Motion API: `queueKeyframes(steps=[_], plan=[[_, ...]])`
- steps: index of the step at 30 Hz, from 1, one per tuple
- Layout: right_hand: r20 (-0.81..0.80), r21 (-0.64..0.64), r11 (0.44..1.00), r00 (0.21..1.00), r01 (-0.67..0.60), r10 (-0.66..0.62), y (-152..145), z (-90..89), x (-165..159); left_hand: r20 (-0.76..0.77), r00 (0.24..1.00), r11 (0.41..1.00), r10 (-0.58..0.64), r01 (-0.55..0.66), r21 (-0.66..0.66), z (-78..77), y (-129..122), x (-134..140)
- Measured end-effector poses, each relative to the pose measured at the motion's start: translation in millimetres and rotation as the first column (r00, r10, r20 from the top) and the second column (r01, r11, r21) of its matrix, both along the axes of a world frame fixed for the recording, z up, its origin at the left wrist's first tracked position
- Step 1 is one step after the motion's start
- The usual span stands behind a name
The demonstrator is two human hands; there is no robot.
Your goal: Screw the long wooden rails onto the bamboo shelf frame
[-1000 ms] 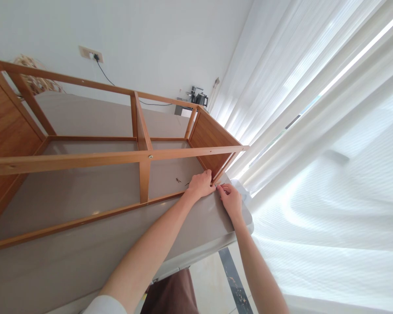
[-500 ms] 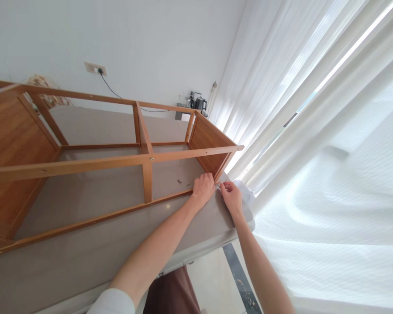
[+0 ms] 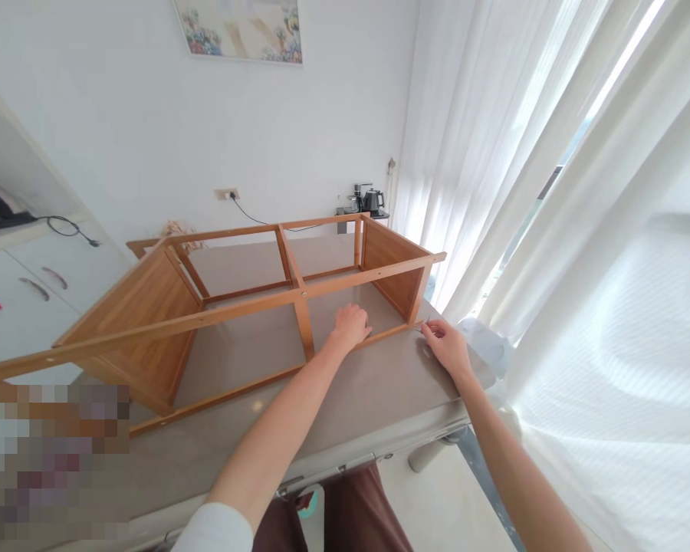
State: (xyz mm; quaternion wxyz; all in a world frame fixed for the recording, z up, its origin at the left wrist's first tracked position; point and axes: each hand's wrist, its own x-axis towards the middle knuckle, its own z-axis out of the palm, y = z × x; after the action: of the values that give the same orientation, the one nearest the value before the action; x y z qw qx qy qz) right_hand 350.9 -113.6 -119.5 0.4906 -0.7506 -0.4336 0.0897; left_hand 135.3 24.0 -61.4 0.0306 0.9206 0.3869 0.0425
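Note:
A wooden shelf frame point(image 3: 373, 274) lies on its side on the grey table point(image 3: 373, 391), with panels at both ends and a divider in the middle. My left hand point(image 3: 349, 326) reaches over the front lower rail into the right-hand bay, fingers curled down at the tabletop; whatever lies under them is hidden. At the near right corner of the frame, my right hand point(image 3: 445, 345) pinches a thin metal rod point(image 3: 419, 330), too small to make out fully. A screw head point(image 3: 304, 294) shows on the upper front rail.
White curtains point(image 3: 598, 322) hang close along the right. A kettle point(image 3: 373, 201) stands on a small stand behind the table. White cabinets point(image 3: 40, 291) are at the left. A blurred patch covers the lower left. A plugged-in cord point(image 3: 247, 213) runs along the wall.
My left hand has moved left from the frame's corner to where small dark screws lay in the right bay. My right hand stays by the corner. The view has tilted up and turned left.

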Motion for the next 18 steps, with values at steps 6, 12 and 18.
queueKeyframes(steps=[6,12,18], plan=[[-0.014,0.025,1.000,1.000,0.003,-0.002,-1.8,3.2,1.4,0.023,0.999,0.999,-0.045,0.045,-0.016,0.2,-1.6,9.5],[-0.092,0.063,0.992,0.989,-0.111,0.117,-5.8,8.3,-5.4,0.255,0.964,0.991,-0.075,0.101,-0.090,20.6,-43.9,-32.6],[-0.131,0.168,0.915,0.911,-0.367,0.390,-17.7,10.3,-48.0,0.541,0.840,0.910,0.034,0.198,-0.365,3.6,-111.9,-144.9]])
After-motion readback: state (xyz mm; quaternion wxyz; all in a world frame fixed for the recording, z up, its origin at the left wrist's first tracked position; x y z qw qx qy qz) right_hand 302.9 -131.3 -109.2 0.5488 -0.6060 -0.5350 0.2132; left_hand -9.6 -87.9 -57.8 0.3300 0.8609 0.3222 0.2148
